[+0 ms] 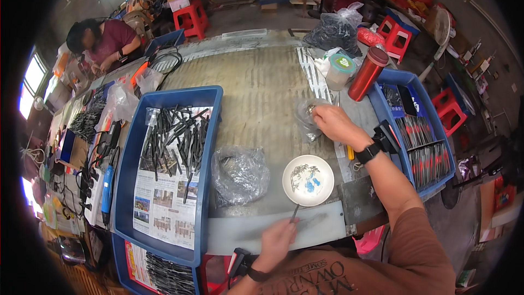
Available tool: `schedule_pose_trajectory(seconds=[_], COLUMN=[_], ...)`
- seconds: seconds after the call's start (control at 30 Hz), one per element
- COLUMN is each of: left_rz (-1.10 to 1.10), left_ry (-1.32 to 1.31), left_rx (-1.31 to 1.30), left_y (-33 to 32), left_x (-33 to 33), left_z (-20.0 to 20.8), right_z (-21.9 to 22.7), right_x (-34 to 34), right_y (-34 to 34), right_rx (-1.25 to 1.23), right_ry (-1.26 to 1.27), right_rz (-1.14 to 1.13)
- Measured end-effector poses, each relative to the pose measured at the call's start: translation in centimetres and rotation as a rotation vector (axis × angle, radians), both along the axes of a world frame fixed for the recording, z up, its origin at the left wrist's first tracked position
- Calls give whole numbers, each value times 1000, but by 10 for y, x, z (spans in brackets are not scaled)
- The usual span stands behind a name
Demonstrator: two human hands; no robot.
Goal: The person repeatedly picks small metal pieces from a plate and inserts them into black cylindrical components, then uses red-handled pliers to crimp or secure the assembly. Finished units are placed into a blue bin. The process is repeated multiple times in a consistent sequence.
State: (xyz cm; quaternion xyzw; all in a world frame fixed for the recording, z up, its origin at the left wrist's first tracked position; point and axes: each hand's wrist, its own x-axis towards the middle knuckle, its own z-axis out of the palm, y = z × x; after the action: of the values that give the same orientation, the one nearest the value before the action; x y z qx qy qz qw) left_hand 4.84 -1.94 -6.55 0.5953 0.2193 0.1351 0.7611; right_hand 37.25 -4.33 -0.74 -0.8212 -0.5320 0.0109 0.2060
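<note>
My left hand [277, 243] is closed round a thin dark stick-like piece [295, 213], whose tip points up toward a white bowl [287, 190]. Small thin dark metal parts and several bright blue bits lie in that bowl. Farther off, my right hand [337, 124] has its fingers drawn together at a small clear plastic bag [309, 127]. What the fingertips pinch there is hidden. Under the left hand's piece lies a pale translucent board [322, 221] along the near table edge. A larger crumpled clear plastic bag [240, 177] rests left of the bowl.
A blue tray [214, 125] of slim black pieces on newspaper stands at left, a blue divided bin [406, 169] at right. A red flask [368, 74] and lidded tub [339, 74] stand at far right. A blue screwdriver-like tool [107, 191] hangs left. A co-worker [112, 41] sits far left.
</note>
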Motion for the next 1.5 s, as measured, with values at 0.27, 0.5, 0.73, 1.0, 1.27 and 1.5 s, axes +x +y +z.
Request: schedule_pose_trajectory(seconds=[0.27,0.5,0.73,1.0,1.27,1.5], left_rz=[18,39,49,49,67,116], left_ry=[-35,-29,-60,-70,-65,-65], left_rx=[23,27,-18,-11,-64,197], left_y=[-1,-2,-3,-3,-3,-1], left_x=[0,1,1,1,0,4], left_z=[-2,-3,-3,-4,-1,-5], right_z=[-21,-33,-31,-34,-37,-42], right_x=[-34,-26,-27,-30,-32,-38], right_y=[-33,-41,-43,-39,-32,-30], right_rx=[-224,-154,-77,-95,-156,-110], right_ry=[153,71,62,-28,-63,21], right_rz=[78,78,82,104,14,-120])
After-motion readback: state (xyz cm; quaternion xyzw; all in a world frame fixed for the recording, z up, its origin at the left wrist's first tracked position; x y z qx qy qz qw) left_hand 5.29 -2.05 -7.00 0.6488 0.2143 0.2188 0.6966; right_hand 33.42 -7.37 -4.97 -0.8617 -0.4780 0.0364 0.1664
